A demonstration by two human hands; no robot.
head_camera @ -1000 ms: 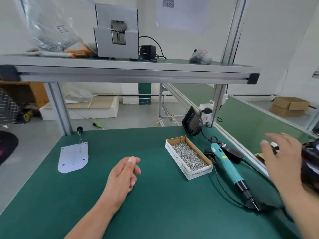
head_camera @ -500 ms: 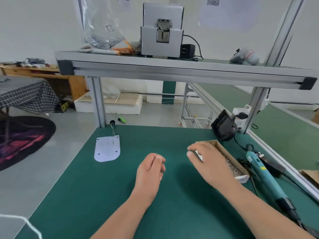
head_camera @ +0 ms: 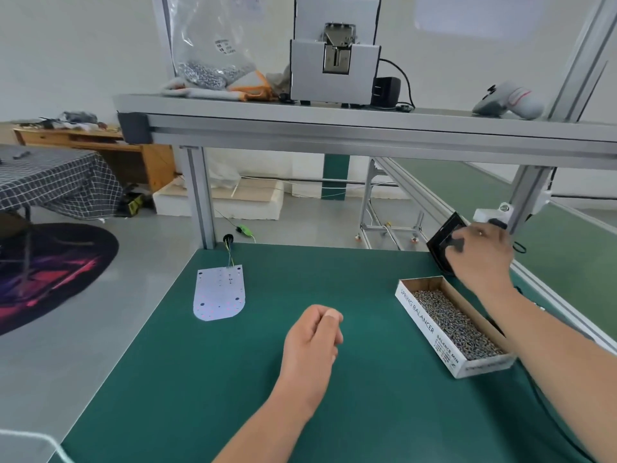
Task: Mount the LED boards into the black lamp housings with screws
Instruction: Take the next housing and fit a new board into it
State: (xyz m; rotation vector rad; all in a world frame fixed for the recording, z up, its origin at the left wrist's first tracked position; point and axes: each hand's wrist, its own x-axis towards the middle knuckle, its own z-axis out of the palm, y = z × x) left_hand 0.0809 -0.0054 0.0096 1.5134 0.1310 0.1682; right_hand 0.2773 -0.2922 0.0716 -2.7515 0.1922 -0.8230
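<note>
Progress on the lamps, how far along? (benchlurker)

**me:** Barely started, I'd say. Nothing's screwed together that I can see. The flat white LED board (head_camera: 218, 293) is lying by itself on the green bench mat (head_camera: 367, 412), far left, well apart from everything else. My right hand (head_camera: 480, 259) is over at the far right with its fingers curled round the edge of the black lamp housing (head_camera: 440, 240), which is tilted up beside the frame post. It's a bit blurry there, but it reads as a grip to me. So it's all left to do: bring the housing over, seat the board in it, drive the screws.

**benchlurker:** What's the other hand doing? And what are the parts like?

**me:** My left hand (head_camera: 314, 339) just rests on the mat in the middle, near me. The fingers are loosely curled and there's nothing in it.

The board is a thin, stiff-looking sheet, square at the far end and rounded at the near end. It's dotted with small holes, and thin wires (head_camera: 229, 260) come off the far edge. The housing looks hard and smooth, but I can't tell if it's plastic or metal. The small silver screws (head_camera: 457, 324) are heaped loose in a long open cardboard box (head_camera: 424, 320), right side, just beside my right forearm. The mat looks matte and probably a little grippy.
</note>
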